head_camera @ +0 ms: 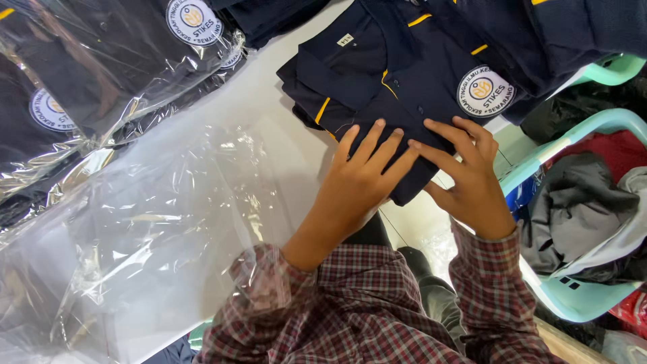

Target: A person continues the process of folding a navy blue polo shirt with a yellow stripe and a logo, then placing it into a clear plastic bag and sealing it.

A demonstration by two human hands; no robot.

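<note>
Plaid sleeves at bottom of view, red-grey check, both arms reaching forward. Clear plastic bag, flat, lies on the white table to the left of the arms; looks empty. Mint-green plastic basket at right edge holds a heap of grey, dark and red garments. Left hand: fingers spread and flat, palm down on the lower edge of the folded navy polo shirt. Right hand: also open and flat, fingers extended, pressing the same shirt just beside the left hand, fingertips almost touching. Neither hand pinches anything. Shirt sits on the table straight ahead, yellow piping, round white badge on chest. Further left, bagged navy shirts stacked. More loose navy shirts top right.
</note>
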